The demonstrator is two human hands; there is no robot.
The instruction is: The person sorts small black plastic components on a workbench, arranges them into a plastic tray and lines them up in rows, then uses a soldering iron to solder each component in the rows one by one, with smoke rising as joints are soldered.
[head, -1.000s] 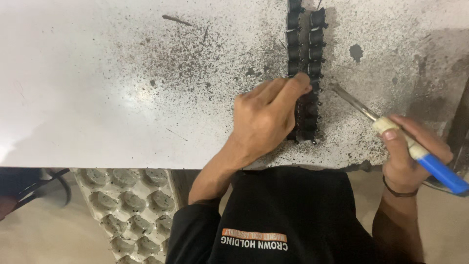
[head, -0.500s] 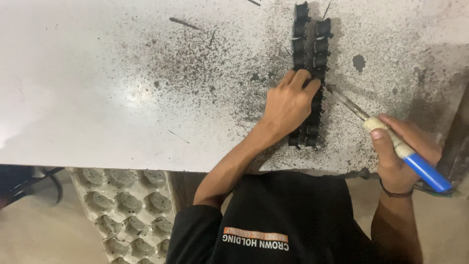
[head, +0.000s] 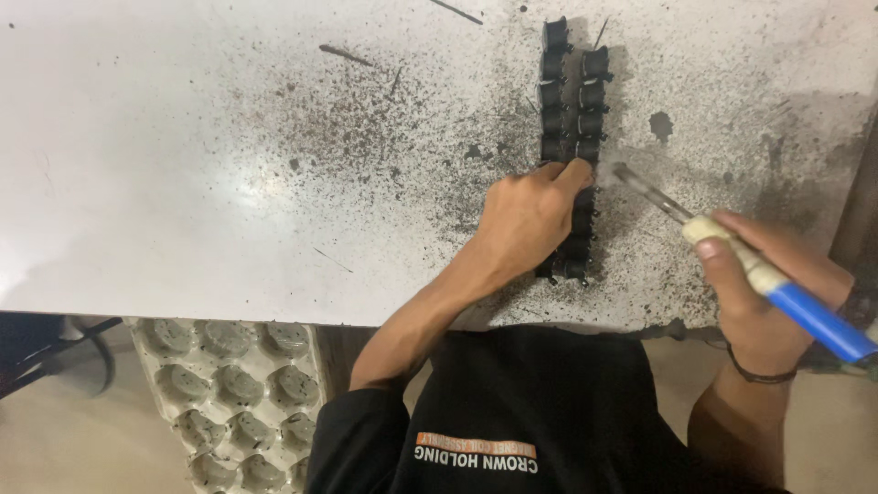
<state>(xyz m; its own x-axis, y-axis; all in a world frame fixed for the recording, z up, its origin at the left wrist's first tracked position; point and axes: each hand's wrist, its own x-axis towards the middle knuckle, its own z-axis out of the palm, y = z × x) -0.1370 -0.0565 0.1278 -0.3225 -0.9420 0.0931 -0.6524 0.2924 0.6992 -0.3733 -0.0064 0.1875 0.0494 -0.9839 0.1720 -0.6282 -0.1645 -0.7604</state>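
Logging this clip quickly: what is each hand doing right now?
Left hand: fingers pressed down on the double row of small black parts, steadying them, not closed around any.
Right hand: closed on a blue-handled tool, its metal tip by the row.

Two rows of black parts

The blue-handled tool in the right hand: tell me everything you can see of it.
The tool has a thin, bare metal shaft, a pale wrapped collar and a blue handle that runs off towards the lower right. The right hand grips it at the collar, slanted, tip pointing up-left. The tip looks blurred beside the double row of small black parts, near the left hand fingertips; contact unclear.
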